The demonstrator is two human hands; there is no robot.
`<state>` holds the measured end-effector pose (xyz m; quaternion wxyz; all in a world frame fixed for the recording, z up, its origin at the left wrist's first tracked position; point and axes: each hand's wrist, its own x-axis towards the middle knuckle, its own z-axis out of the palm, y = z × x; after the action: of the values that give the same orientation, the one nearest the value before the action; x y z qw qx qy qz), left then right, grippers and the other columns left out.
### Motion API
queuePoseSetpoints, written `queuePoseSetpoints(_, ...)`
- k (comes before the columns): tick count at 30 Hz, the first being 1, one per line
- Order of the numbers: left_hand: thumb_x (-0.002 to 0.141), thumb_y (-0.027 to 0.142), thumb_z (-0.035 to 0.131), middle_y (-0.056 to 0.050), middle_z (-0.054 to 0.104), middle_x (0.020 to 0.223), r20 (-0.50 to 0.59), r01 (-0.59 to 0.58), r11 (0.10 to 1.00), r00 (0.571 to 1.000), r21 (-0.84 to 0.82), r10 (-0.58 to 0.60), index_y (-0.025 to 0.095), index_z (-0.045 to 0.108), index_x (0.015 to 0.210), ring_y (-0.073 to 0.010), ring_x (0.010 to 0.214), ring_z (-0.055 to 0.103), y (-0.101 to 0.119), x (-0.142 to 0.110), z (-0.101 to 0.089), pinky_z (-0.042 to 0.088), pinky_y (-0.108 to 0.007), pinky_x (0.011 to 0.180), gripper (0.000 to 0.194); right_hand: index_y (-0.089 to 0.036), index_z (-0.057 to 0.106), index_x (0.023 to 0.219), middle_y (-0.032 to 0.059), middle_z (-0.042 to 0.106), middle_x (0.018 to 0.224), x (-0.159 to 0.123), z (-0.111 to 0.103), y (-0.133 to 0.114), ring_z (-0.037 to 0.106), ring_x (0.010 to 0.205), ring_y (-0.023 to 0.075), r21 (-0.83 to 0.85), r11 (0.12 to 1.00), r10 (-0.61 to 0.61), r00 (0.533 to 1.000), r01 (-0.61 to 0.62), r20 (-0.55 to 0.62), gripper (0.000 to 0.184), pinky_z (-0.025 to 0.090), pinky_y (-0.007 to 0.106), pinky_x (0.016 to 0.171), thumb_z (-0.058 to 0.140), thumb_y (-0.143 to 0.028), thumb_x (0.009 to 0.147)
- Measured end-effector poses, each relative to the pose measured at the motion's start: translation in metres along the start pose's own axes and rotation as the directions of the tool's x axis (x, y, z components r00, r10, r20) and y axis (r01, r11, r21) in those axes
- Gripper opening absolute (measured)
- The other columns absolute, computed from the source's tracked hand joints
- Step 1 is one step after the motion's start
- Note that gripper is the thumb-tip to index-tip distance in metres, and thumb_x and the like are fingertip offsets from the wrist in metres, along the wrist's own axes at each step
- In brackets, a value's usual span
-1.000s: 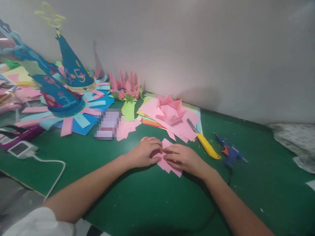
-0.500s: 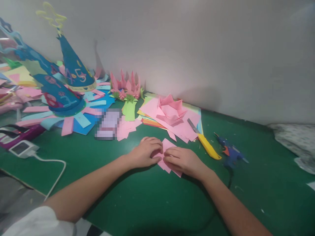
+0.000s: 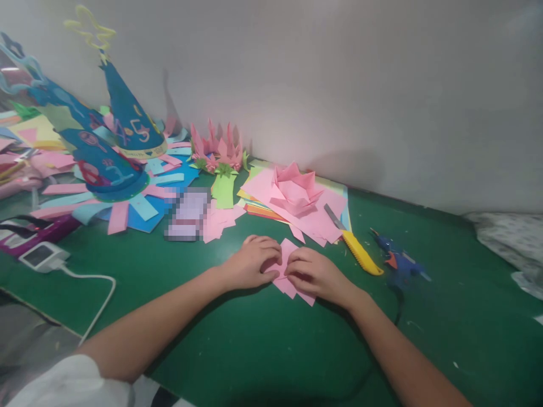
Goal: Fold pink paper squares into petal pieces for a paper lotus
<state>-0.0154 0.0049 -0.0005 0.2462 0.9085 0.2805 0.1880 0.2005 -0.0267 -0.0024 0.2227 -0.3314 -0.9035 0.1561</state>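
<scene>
A small piece of folded pink paper (image 3: 285, 285) lies on the green table between my two hands. My left hand (image 3: 254, 262) rests at its left edge, thumb and fingers curled onto the paper. My right hand (image 3: 318, 274) covers its right part, the fingers bent and pinched down at the middle of the sheet. The fingertips hide some of the folds. Just behind are loose pink paper pieces (image 3: 220, 219) and a pink paper flower (image 3: 294, 192), which sits on a stack of coloured paper (image 3: 258, 186).
A yellow utility knife (image 3: 360, 254) and a blue glue gun (image 3: 401, 261) lie to the right. Left are a blurred-out phone (image 3: 186, 215), a white adapter with cable (image 3: 42, 257) and blue cone hats (image 3: 131, 113). A pink paper crown (image 3: 218, 150) stands by the wall.
My right hand's fingers have lifted and bent a little more over the middle of the pink paper. My left hand stays in nearly the same place.
</scene>
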Motion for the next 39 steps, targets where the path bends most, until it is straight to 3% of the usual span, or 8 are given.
queuePoseSetpoints(9, 0.082, 0.031, 0.058, -0.003, 0.062, 0.108, 0.009, 0.003, 1.000, 1.000, -0.007, -0.003, 0.021, 0.059, 0.091, -0.0212, 0.111, 0.050, 0.000, -0.001, -0.001, 0.028, -0.037, 0.096, 0.013, -0.019, 0.059, 0.079, 0.0045, 0.060, 0.082, 0.004, 0.002, 0.002, 0.053, 0.082, 0.0177, 0.048, 0.992, 0.119, 0.993, -0.119, 0.002, 0.009, 0.042, 0.031, 0.073, 0.054, -0.021, 0.087)
queuePoseSetpoints(16, 0.081, 0.027, 0.059, -0.002, 0.061, 0.110, 0.021, 0.008, 1.000, 1.000, -0.016, -0.008, 0.021, 0.058, 0.094, -0.0205, 0.113, 0.049, 0.000, -0.002, -0.002, 0.026, -0.038, 0.099, 0.014, -0.020, 0.054, 0.074, 0.0019, 0.059, 0.076, 0.009, 0.007, -0.004, 0.051, 0.075, 0.0167, 0.066, 0.970, 0.239, 0.968, -0.234, -0.074, 0.009, 0.040, 0.031, 0.072, 0.056, -0.018, 0.083)
queuePoseSetpoints(39, 0.077, 0.023, 0.059, -0.004, 0.060, 0.111, 0.016, 0.044, 0.999, 0.999, -0.021, -0.044, 0.021, 0.057, 0.094, -0.0229, 0.114, 0.048, 0.003, -0.003, 0.000, 0.026, -0.042, 0.100, 0.017, -0.019, 0.054, 0.071, 0.0028, 0.057, 0.072, 0.012, 0.017, -0.008, 0.051, 0.073, 0.0179, -0.044, 0.945, 0.316, 0.939, -0.325, -0.137, 0.010, 0.036, 0.031, 0.067, 0.056, -0.021, 0.080)
